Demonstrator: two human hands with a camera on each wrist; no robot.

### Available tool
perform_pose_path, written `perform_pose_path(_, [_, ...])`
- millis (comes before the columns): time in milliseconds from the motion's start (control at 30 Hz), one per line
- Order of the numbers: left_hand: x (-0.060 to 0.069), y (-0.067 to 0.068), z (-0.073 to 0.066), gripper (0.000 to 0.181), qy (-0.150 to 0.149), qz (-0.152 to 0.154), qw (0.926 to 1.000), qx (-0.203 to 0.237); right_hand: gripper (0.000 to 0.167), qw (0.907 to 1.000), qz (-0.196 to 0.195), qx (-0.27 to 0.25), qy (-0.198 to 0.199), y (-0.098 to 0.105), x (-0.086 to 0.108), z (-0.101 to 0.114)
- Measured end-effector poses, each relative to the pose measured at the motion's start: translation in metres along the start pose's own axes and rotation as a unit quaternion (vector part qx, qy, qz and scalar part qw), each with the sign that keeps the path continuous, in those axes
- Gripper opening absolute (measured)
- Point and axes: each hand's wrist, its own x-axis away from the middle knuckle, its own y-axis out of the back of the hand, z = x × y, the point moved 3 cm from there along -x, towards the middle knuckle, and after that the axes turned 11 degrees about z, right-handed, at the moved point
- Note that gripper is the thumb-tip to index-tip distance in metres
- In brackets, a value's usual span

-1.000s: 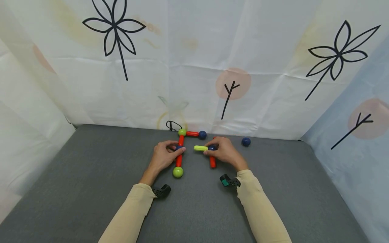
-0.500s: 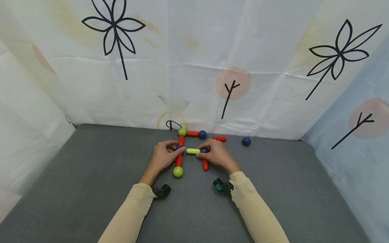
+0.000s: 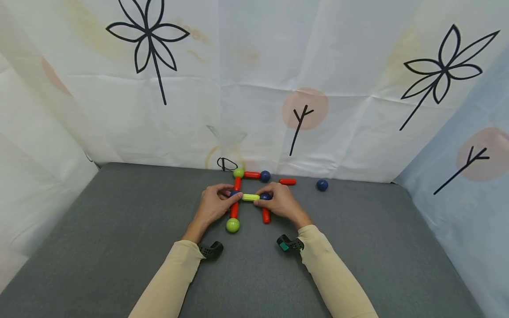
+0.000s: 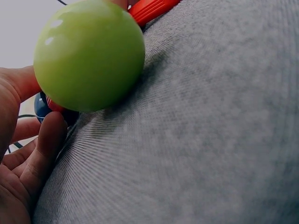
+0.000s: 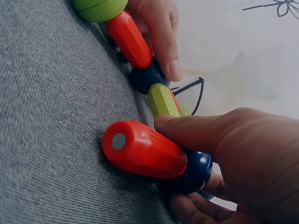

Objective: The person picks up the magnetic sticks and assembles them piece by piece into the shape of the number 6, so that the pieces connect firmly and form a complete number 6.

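My left hand (image 3: 214, 203) pinches a dark blue ball (image 5: 148, 78) between thumb and fingers. Red magnetic rods run from that ball, one towards the back and another red rod (image 3: 234, 210) towards the front. The front rod ends in a green ball (image 4: 88, 56). A yellow-green rod (image 3: 250, 197) meets the blue ball's right side. At its other end, my right hand (image 3: 283, 202) grips a second blue ball (image 5: 200, 173), the thumb lying by the yellow-green rod. From this ball a red rod (image 5: 142, 149) points forward, its silver end bare.
Behind the hands, a green ball (image 3: 238, 173), a red rod (image 3: 252, 175) and a blue ball (image 3: 265, 176) stand joined. A loose red rod (image 3: 287, 181) and a blue ball (image 3: 322, 185) lie right of them, near the printed cloth (image 3: 350, 132) behind the grey table (image 3: 131, 212).
My right hand has moved left with the blue ball and its rods, and the yellow-green rod now touches the left blue ball. The left hand has stayed in place.
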Motion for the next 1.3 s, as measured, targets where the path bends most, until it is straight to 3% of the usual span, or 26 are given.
perform_pose_path(433, [0.001,-0.001,-0.001,0.045,0.003,-0.017,0.9999,0.000,0.023,0.9999,0.002,-0.005,-0.009,0.002,0.001,0.000])
perform_pose_path(600, [0.000,-0.002,-0.001,0.044,-0.001,-0.019,0.9998,0.004,0.028,0.9998,-0.001,-0.021,0.000,0.012,0.006,-0.007])
perform_pose_path(800, [0.000,-0.002,-0.001,0.043,-0.001,-0.019,0.9998,0.011,0.031,0.9964,-0.073,-0.040,-0.015,0.037,0.017,-0.025])
perform_pose_path(1000, [0.001,-0.002,-0.001,0.043,-0.005,-0.018,0.9997,0.017,0.032,0.9840,-0.172,-0.020,-0.042,0.048,0.020,-0.045])
perform_pose_path(1100, [0.001,-0.002,0.000,0.042,-0.006,-0.019,0.9997,0.017,0.037,0.9809,-0.187,-0.024,-0.048,0.048,0.020,-0.052])
perform_pose_path(1300, [0.001,-0.002,0.001,0.043,-0.010,-0.024,0.9996,0.009,0.044,0.9816,-0.182,-0.035,-0.046,0.040,0.017,-0.063])
